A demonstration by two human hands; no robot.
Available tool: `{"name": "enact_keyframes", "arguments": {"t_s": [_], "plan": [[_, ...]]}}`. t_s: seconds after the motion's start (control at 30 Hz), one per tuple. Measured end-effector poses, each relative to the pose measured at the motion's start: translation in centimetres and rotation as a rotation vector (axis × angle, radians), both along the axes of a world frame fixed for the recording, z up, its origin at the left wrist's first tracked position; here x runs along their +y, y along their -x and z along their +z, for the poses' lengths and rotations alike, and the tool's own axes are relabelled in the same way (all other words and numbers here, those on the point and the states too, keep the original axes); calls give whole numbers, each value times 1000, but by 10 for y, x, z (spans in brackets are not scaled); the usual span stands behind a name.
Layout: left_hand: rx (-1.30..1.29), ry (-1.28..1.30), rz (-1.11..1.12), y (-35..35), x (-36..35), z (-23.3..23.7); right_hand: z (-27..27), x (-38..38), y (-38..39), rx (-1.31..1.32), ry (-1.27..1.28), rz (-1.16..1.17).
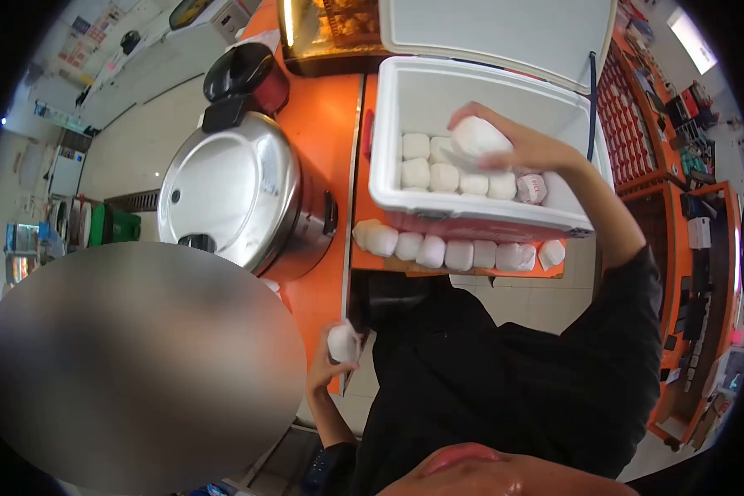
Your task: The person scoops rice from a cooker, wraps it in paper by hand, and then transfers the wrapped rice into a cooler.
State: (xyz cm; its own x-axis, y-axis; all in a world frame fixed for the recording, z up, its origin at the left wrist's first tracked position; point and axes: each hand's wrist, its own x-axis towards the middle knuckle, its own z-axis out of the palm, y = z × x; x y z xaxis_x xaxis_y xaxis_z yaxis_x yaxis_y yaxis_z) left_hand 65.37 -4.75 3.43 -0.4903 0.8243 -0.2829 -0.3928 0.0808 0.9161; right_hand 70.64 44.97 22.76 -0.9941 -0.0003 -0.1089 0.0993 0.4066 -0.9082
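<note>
My right hand (525,145) reaches into an open white cooler box (471,211) and grips a white wrapped bundle (478,136) above the rows of similar white bundles (442,175) packed inside. My left hand (329,364) is low, near my body, closed around another small white wrapped bundle (341,343). A row of several white bundles (446,250) lies on the orange counter edge in front of the cooler.
A large silver rice cooker (231,194) with a black handle stands left of the cooler on the orange counter (322,132). The cooler lid (504,29) is raised behind. Shelves with goods (636,124) run along the right. A blurred area covers the lower left.
</note>
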Motion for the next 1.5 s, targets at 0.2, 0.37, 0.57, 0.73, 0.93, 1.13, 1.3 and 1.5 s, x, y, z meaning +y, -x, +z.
{"name": "enact_keyframes", "arguments": {"t_s": [0.2, 0.37, 0.57, 0.73, 0.93, 1.13, 1.3, 1.5], "plan": [[487, -431, -239, 37, 215, 140, -140, 109, 43, -528, -171, -105], [1152, -133, -518, 81, 389, 165, -202, 149, 61, -571, -194, -247], [1679, 496, -1297, 107, 464, 7, -226, 155, 51, -543, -224, -199], [1745, 898, -1630, 123, 435, -43, -282, 131, 61, -123, -234, -215], [1637, 990, -1582, 121, 413, -66, -301, 66, 83, 135, -212, -179], [1244, 863, -1269, 121, 422, -57, -312, 54, 102, 273, -186, -415], [1222, 922, -1400, 122, 442, -71, -319, 64, 110, 287, -137, -397], [844, 793, -1375, 151, 421, -134, -316, 73, 98, 222, -21, -301]]}}
